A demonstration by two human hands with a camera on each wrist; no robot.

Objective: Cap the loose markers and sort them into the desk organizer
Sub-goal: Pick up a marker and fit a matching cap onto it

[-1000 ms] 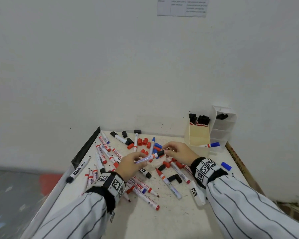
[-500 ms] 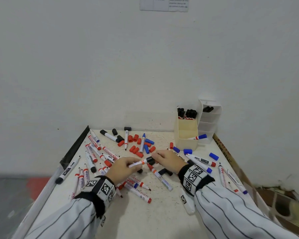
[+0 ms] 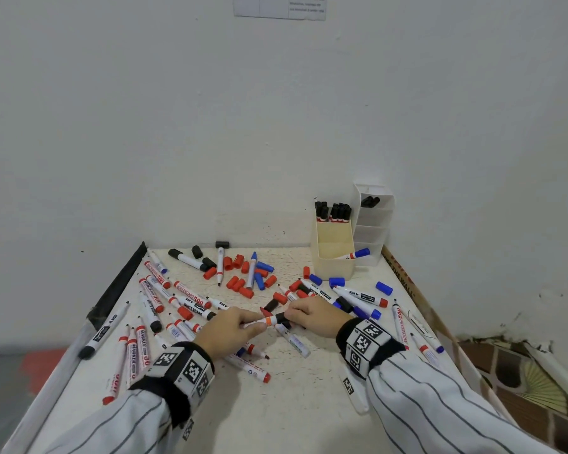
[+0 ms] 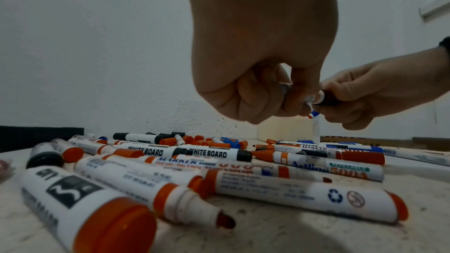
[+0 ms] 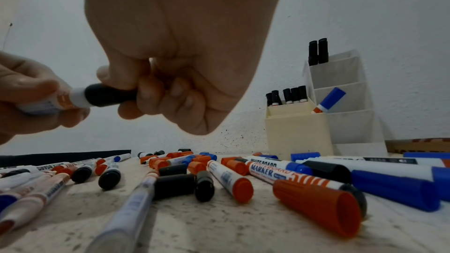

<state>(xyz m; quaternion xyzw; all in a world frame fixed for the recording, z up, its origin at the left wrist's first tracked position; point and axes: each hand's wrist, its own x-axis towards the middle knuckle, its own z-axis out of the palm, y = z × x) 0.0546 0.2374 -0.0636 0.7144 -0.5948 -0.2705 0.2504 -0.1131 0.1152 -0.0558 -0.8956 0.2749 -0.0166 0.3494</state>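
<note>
Head: fingers (image 3: 291, 317) (both hands) around marker (image 3: 267, 320).

Both arms wear long white sleeves (image 3: 440, 407) with thin dark vertical pinstripes, loosely creased. Each wrist carries a black band: the left wristband (image 3: 184, 371) and the right wristband (image 3: 364, 344) both bear white square panels printed with black-and-white fiducial marker patterns. The hands are bare.
</note>
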